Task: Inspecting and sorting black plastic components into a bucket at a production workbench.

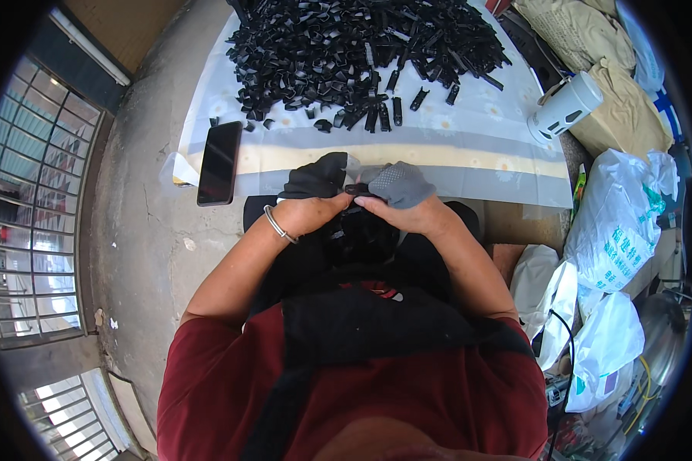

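Note:
Just past the table's near edge, over my lap, my two hands meet around a small black plastic piece (357, 189). My left hand (314, 194), in a black glove with the thumb bare, pinches its left side. My right hand (401, 197), in a grey dotted glove with a bare thumb, closes on its right side. The fingers hide most of the piece, so its full shape is not visible. Below the hands, between my knees, lie shiny dark pieces (355, 234), too dim to tell apart. A large heap of small black curved plastic pieces (300, 73) covers the table's far part.
Several longer black clips (397, 111) lie at the heap's near edge. A black phone (220, 164) rests at the table's left edge. On the right stands a white tumbler (565, 107) on the flowered tablecloth (469, 154). Plastic bags (615, 219) crowd the right side.

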Tool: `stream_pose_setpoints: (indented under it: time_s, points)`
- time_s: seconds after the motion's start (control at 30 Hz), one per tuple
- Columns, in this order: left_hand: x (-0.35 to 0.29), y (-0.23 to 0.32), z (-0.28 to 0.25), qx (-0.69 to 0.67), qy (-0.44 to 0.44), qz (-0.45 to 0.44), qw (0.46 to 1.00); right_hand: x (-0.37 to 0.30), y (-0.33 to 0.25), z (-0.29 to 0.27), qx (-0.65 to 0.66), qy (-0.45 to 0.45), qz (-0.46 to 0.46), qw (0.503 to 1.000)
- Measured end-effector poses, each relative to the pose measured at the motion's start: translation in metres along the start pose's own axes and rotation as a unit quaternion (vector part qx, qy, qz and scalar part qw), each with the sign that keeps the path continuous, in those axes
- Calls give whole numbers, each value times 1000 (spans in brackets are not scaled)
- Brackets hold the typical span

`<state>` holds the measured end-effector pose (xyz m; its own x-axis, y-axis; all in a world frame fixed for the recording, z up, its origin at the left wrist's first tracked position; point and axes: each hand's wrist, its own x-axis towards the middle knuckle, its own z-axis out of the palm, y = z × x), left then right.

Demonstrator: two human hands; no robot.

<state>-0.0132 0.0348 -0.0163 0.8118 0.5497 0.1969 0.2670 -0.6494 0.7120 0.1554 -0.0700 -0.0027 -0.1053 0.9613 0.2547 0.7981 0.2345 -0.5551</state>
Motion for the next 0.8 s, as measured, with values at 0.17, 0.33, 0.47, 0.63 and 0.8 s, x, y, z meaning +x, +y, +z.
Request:
stream_pose_setpoints:
  time_s: [0.17, 0.33, 0.47, 0.63, 0.8]
  points:
    - [-9, -16, 11, -200, -121, -377, 896, -3, -17, 10, 45, 90, 50, 994]
    - [-21, 7, 20, -227, 15, -211, 951, 0, -22, 18, 40, 154, -16, 987]
    - [-13, 23, -2, -282, 0, -273, 920, -12, -16, 1, 33, 117, 32, 992]
    - [-12, 24, -8, -180, -10, -175, 968, -12, -25, -6, -98, 109, -23, 989]
    - [-7, 26, 3, -109, -21, -99, 989, -7, -21, 12, -191, 88, -57, 976]
